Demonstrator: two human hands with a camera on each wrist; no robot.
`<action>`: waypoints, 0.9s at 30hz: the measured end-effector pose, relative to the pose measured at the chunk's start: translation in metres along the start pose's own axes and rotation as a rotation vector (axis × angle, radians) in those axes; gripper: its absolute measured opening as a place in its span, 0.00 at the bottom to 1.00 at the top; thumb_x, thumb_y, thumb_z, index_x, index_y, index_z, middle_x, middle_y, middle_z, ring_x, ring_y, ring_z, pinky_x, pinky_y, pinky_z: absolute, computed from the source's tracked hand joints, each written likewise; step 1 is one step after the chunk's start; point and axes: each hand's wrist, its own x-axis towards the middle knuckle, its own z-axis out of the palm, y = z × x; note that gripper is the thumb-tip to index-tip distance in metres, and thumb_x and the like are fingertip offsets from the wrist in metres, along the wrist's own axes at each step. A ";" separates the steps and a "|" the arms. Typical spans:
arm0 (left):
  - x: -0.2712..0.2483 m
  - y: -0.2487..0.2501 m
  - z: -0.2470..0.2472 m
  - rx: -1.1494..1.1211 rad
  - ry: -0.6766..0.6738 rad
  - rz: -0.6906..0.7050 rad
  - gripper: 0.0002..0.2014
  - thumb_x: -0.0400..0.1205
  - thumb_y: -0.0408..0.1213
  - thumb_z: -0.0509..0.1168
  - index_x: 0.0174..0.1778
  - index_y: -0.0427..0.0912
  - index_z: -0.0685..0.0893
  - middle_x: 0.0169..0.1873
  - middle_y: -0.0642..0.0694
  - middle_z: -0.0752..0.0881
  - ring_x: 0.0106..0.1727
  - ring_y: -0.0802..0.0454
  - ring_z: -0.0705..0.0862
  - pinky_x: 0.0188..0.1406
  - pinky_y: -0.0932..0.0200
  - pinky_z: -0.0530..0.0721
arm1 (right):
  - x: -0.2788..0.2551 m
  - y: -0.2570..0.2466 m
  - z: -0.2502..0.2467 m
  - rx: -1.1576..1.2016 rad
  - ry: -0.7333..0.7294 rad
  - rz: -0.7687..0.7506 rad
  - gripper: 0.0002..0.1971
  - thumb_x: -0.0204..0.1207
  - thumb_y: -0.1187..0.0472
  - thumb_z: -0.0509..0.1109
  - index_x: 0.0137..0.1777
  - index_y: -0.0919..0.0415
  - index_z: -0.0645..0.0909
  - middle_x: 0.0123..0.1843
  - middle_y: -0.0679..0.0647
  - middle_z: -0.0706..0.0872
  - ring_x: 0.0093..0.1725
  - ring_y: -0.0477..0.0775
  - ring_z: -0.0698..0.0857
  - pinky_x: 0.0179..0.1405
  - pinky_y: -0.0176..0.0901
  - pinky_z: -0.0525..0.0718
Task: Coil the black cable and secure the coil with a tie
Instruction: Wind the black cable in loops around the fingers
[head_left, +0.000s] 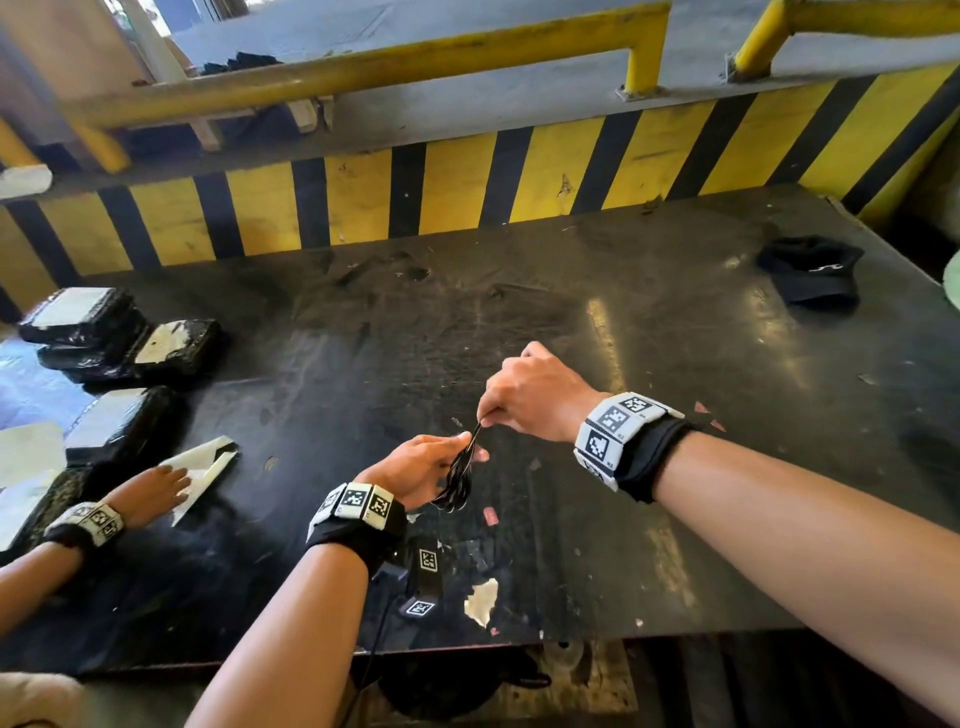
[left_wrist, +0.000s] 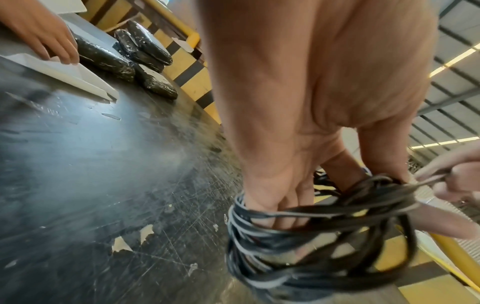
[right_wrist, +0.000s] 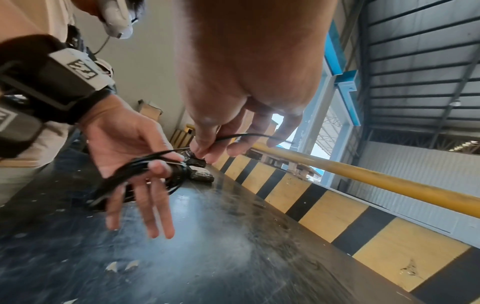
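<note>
At the far left, another person's hand (head_left: 156, 488) rests on white paper (head_left: 205, 470) near black packs (head_left: 130, 338). Near centre, above the table (head_left: 571, 322), the left hand (head_left: 415, 470) holds the coil (head_left: 460, 480), thumb and forefinger pinching its top, other fingers straight. Just right, the right hand (head_left: 535, 397) pinches the cable's free end (right_wrist: 249, 135). A black cap (head_left: 810, 267) lies far right.

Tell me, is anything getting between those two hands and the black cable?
Nothing visible does. The left hand already holds the black cable coil above the table, loops round its fingers, and the right hand pinches a strand directly.
</note>
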 end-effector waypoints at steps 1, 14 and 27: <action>-0.002 0.000 0.002 -0.027 -0.016 -0.008 0.19 0.74 0.53 0.75 0.46 0.39 0.96 0.60 0.32 0.80 0.55 0.41 0.76 0.50 0.50 0.77 | 0.001 0.003 -0.002 0.025 0.023 0.017 0.10 0.84 0.46 0.67 0.57 0.39 0.90 0.58 0.40 0.91 0.59 0.49 0.86 0.63 0.53 0.71; -0.016 0.023 0.015 -0.360 -0.372 0.012 0.13 0.86 0.44 0.61 0.45 0.41 0.86 0.83 0.25 0.68 0.86 0.32 0.64 0.69 0.28 0.73 | 0.006 0.024 0.010 0.443 0.115 0.203 0.06 0.79 0.52 0.76 0.51 0.47 0.94 0.50 0.46 0.89 0.52 0.51 0.87 0.53 0.50 0.85; -0.030 0.033 0.022 -0.441 -0.465 0.141 0.17 0.88 0.44 0.56 0.42 0.40 0.84 0.83 0.23 0.63 0.87 0.26 0.59 0.76 0.09 0.46 | 0.012 0.018 0.022 0.931 -0.015 0.274 0.04 0.78 0.61 0.79 0.48 0.56 0.95 0.36 0.39 0.92 0.36 0.30 0.87 0.41 0.22 0.79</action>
